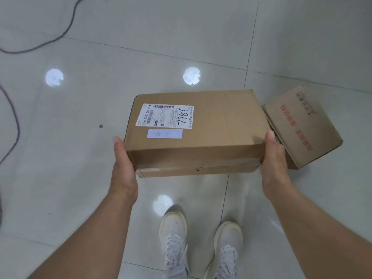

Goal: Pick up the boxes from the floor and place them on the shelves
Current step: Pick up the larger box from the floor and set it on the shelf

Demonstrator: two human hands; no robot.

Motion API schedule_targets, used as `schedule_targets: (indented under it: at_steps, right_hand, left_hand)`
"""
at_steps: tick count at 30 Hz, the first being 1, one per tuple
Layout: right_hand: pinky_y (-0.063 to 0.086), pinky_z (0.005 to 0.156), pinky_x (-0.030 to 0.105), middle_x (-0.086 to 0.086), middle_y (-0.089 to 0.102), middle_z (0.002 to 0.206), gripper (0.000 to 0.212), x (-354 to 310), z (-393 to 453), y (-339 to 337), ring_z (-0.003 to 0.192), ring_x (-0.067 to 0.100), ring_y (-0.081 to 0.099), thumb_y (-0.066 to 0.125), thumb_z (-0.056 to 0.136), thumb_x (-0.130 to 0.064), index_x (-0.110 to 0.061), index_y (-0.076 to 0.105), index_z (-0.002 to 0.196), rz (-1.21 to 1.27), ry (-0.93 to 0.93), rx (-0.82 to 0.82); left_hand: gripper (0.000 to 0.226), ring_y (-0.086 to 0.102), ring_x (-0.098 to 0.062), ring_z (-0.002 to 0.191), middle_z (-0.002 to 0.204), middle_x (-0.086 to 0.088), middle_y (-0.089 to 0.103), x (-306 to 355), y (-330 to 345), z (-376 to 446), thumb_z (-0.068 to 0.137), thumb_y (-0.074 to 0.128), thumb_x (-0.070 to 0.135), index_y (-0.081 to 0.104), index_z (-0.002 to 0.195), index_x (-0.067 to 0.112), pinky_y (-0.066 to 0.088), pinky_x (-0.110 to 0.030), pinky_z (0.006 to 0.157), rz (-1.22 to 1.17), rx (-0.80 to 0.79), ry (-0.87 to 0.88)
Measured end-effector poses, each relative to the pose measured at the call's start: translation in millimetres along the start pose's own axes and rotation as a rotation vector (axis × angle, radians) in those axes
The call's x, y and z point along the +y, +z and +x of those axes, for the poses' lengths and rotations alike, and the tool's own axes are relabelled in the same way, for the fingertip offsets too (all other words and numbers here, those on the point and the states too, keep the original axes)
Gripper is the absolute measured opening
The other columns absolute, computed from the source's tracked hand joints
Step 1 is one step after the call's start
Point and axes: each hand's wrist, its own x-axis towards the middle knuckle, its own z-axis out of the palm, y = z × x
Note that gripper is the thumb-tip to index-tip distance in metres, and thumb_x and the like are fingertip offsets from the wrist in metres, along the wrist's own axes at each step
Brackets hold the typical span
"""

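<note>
Cardboard box (pixel 197 133) with a shipping label sits pinched between the left hand (pixel 122 164) and right hand (pixel 274 158), palms clamped on its ends above the floor (pixel 80 137). Side pressure alone holds it; slackening could drop it onto the second box (pixel 302 127) just beside.

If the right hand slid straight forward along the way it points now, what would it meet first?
Probably the smaller box with red print on the floor, just beyond the right hand, which grips the labelled box. Their heights may differ; depth is unclear.

Bright, glare spots on floor (pixel 201 37), wide-angle bowing
</note>
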Motion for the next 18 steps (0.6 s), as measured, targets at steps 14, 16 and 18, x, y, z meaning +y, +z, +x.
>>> schedule_targets:
  at_steps: [14, 16, 18]
  right_hand:
    - [0.036, 0.108, 0.036, -0.001, 0.056, 0.120, 0.057, -139.1, -83.0, -68.0, 0.124, 0.020, 0.051, 0.034, 0.089, -0.053, -0.013, 0.054, 0.125, 0.157, -0.248, 0.065]
    - [0.036, 0.108, 0.037, -0.002, 0.057, 0.122, 0.061, -164.5, -100.9, -81.1, 0.122, 0.017, 0.052, 0.037, 0.084, -0.060, -0.017, 0.054, 0.124, 0.199, -0.269, 0.056]
    - [0.037, 0.108, 0.044, 0.002, 0.059, 0.127, 0.080, -185.3, -117.8, -94.7, 0.123, 0.020, 0.053, 0.040, 0.069, -0.076, -0.020, 0.053, 0.124, 0.213, -0.265, 0.068]
  left_hand:
    - [0.082, 0.051, -0.010, 0.127, 0.132, 0.005, 0.062, 139.1, 20.6, -95.3, 0.081, 0.008, 0.072, 0.057, 0.131, 0.030, 0.026, -0.038, 0.117, -0.066, -0.152, 0.202]
    - [0.082, 0.048, -0.010, 0.130, 0.133, 0.006, 0.061, 161.8, 23.7, -116.5, 0.079, 0.009, 0.076, 0.058, 0.129, 0.034, 0.024, -0.039, 0.118, -0.062, -0.156, 0.224]
    - [0.081, 0.049, -0.010, 0.130, 0.134, 0.006, 0.061, 186.1, 27.4, -139.6, 0.079, 0.009, 0.076, 0.058, 0.129, 0.034, 0.025, -0.039, 0.117, -0.057, -0.163, 0.256]
